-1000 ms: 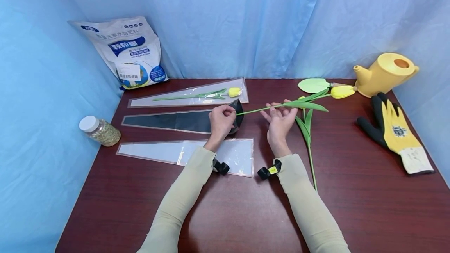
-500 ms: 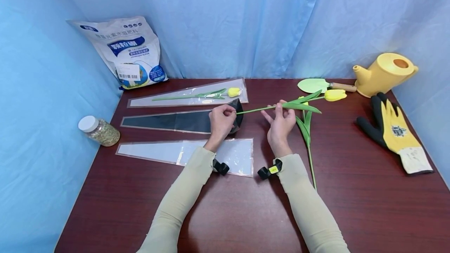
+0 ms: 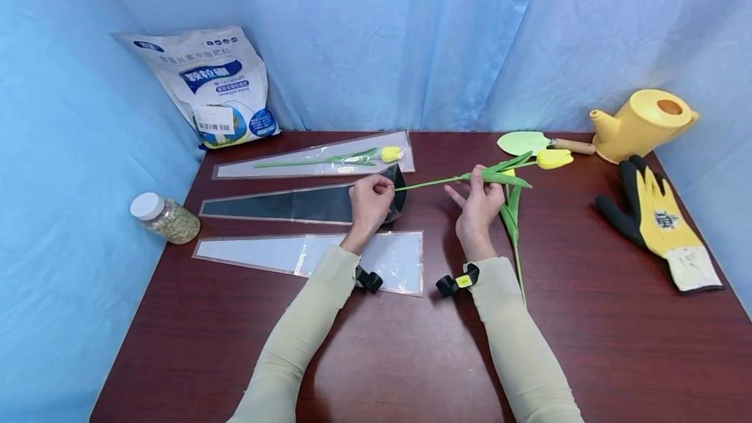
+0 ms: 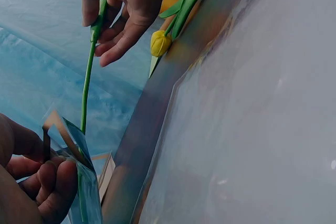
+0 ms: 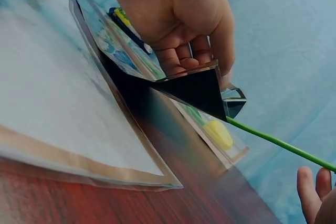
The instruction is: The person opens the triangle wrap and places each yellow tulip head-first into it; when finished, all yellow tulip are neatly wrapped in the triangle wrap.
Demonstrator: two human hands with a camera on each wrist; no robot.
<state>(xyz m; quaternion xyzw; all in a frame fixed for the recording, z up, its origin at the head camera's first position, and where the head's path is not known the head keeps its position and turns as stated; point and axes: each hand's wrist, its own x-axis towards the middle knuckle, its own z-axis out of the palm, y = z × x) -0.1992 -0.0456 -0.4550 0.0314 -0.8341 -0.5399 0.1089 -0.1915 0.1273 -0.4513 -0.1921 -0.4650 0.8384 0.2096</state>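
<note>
In the head view my left hand [image 3: 371, 200] pinches the raised edge of the black flower sleeve [image 3: 276, 204], holding its wide mouth apart. A yellow tulip [image 3: 554, 158] lies in my right hand [image 3: 479, 211], thumb and fingers pinching it near the base of its leaves. The stem [image 5: 278, 142] runs leftward into the sleeve's mouth; its lower end is hidden inside. Through the clear film in the left wrist view, part of the stem [image 4: 81, 187] shows within the sleeve. Another tulip [image 3: 512, 220] lies on the table behind my right hand.
A sleeve [image 3: 243, 171] at the back has a tulip inside; a white sleeve [image 3: 252, 250] lies in front. A jar [image 3: 167, 218] and a fertilizer bag [image 3: 205, 87] stand left. Right are a trowel [image 3: 525, 143], a watering can [image 3: 640, 124] and a glove [image 3: 666, 217].
The tulip has moved left, its stem further into the sleeve. My right hand went from loosely supporting the stem to pinching it, then shifted right along it. The left hand stayed put.
</note>
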